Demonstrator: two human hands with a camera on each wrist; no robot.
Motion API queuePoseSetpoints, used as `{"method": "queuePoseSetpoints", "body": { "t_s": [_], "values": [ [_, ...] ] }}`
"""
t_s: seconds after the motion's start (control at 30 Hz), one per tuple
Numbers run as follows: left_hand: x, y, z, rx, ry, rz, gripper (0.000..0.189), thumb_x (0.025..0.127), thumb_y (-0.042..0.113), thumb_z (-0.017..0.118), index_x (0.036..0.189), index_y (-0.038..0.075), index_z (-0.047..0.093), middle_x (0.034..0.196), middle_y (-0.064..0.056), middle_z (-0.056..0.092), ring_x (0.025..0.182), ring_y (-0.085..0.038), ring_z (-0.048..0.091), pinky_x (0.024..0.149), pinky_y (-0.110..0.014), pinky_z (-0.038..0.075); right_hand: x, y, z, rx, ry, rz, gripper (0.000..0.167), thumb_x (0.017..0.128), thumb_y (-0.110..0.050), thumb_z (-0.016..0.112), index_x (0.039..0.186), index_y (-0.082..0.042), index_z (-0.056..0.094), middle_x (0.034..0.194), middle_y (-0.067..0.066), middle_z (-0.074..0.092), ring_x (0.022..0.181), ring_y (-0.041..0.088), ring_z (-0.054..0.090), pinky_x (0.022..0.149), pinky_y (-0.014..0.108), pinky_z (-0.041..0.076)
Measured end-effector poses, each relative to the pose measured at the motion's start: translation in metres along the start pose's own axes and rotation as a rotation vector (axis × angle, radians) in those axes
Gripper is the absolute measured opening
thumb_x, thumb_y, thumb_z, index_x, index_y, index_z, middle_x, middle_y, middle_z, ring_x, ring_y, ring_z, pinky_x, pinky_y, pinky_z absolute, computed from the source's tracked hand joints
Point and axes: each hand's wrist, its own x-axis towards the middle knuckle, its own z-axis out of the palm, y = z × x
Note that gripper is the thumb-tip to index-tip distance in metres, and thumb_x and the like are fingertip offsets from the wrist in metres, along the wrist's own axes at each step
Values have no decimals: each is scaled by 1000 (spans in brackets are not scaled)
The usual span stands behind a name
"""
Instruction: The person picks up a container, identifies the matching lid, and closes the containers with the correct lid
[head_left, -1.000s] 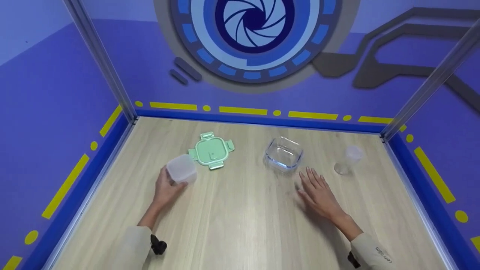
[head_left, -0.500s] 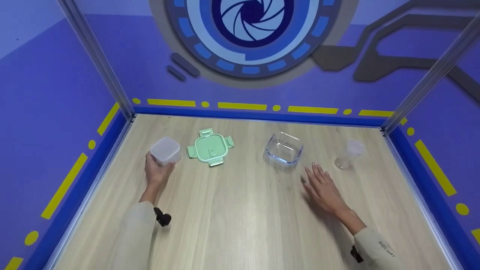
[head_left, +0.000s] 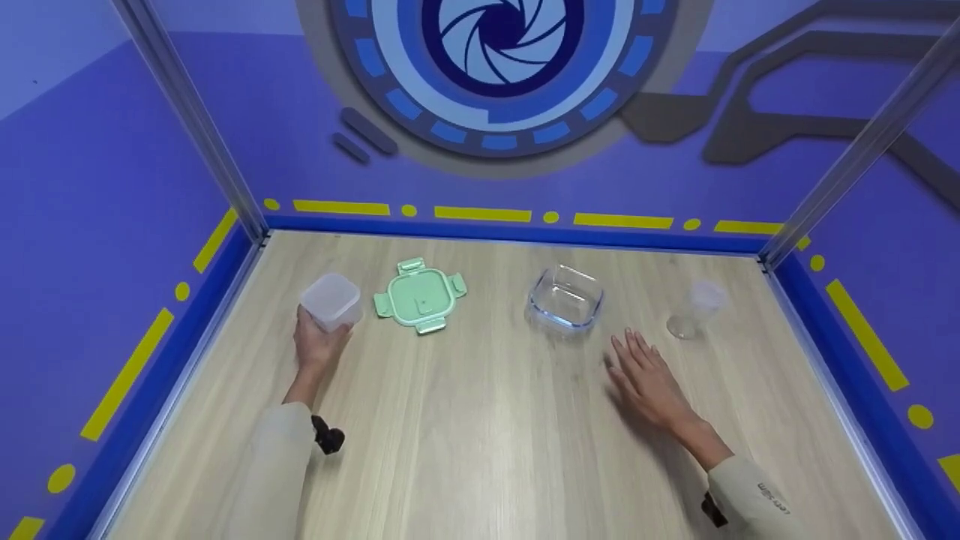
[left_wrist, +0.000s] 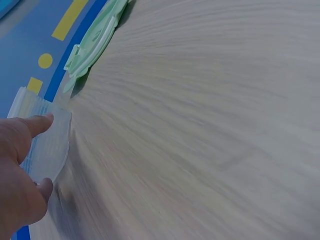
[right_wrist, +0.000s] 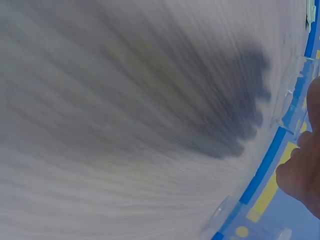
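My left hand (head_left: 319, 346) grips a cloudy, translucent square plastic box (head_left: 331, 300) at the left of the table. In the left wrist view the thumb and a finger press on the sides of this box (left_wrist: 55, 142). Just right of it lies a mint-green snap lid (head_left: 422, 297), its clips spread outward. My right hand (head_left: 649, 384) is held flat over the table, fingers straight, with nothing in it; its shadow falls on the wood below. Nearest to its fingertips is a clear square glass container (head_left: 566, 301) without a lid.
To the right stands a clear stemmed cup (head_left: 696, 311) with a round foot and a cloudy upper part. Blue-purple panels (head_left: 480, 187) close off the back and both sides of the wooden table (head_left: 480, 420), with metal posts (head_left: 202, 120) at the corners.
Over the last second my left hand has carried the plastic box left and away from me, from beside the lid. It has stayed there since half a second ago. The right hand has shifted slightly.
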Motion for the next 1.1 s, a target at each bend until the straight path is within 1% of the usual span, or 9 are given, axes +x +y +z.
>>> {"method": "queuePoseSetpoints", "body": {
  "t_s": [0.13, 0.23, 0.4, 0.5, 0.63, 0.73, 0.9, 1.0, 1.1],
  "values": [
    [-5, 2, 0, 66, -18, 3, 83, 89, 11, 73, 155, 3, 23, 152, -26, 40, 146, -45, 38, 122, -57, 29, -1, -1, -1, 10, -15, 13, 57, 106, -25, 54, 156, -2, 38, 164, 26, 30, 154, 46, 25, 123, 65, 17],
    [-13, 8, -2, 174, -40, -39, 82, 93, 21, 69, 156, 3, 19, 151, -28, 40, 144, -46, 39, 121, -60, 30, -1, 0, -1, 8, -16, 16, 57, 106, -25, 54, 156, -3, 39, 164, 27, 30, 154, 47, 24, 123, 66, 17],
    [-35, 23, -5, 402, -109, -59, 89, 96, 34, 61, 159, -5, 11, 159, -33, 30, 151, -50, 24, 123, -68, 11, -3, 3, 0, 10, -18, 26, 55, 106, -24, 53, 156, -4, 40, 164, 27, 30, 154, 47, 24, 122, 67, 17],
    [-51, 29, -4, 533, -167, 2, 91, 98, 39, 57, 157, -13, 12, 164, -35, 18, 156, -51, 10, 123, -70, -1, -3, 4, 1, 39, -24, 47, 55, 107, -24, 51, 156, -3, 39, 164, 28, 28, 154, 48, 23, 122, 68, 16],
    [-74, 32, -1, 666, -191, 95, 89, 98, 42, 58, 154, -17, 20, 163, -38, 19, 155, -52, 10, 123, -70, 2, -2, 4, 3, 62, -28, 67, 55, 108, -24, 49, 156, -1, 38, 163, 29, 27, 153, 49, 24, 122, 69, 14],
    [-89, 31, 2, 748, -203, 191, 85, 99, 43, 60, 155, -12, 27, 163, -36, 23, 155, -50, 15, 124, -69, 7, -2, 3, 4, 72, -30, 77, 55, 108, -24, 49, 156, 0, 38, 163, 31, 28, 153, 50, 24, 122, 70, 13],
    [-110, 27, 14, 844, -273, 415, 76, 100, 47, 57, 157, 1, 35, 165, -30, 24, 156, -46, 19, 125, -65, 13, 1, 0, 4, 102, -36, 109, 54, 108, -24, 48, 155, 1, 38, 162, 32, 29, 153, 50, 23, 122, 70, 11],
    [-116, 25, 19, 858, -289, 497, 78, 99, 53, 56, 158, 7, 37, 166, -27, 26, 156, -44, 21, 125, -64, 15, 3, -2, 4, 114, -42, 120, 54, 109, -25, 47, 156, 1, 37, 162, 31, 29, 153, 50, 23, 123, 69, 10],
    [-118, 22, 21, 870, -256, 587, 79, 96, 57, 58, 156, 10, 41, 164, -24, 32, 155, -43, 26, 124, -63, 20, 5, -4, 6, 116, -45, 119, 55, 109, -26, 47, 156, 0, 37, 162, 31, 29, 153, 50, 23, 123, 69, 10]
  ]
}}
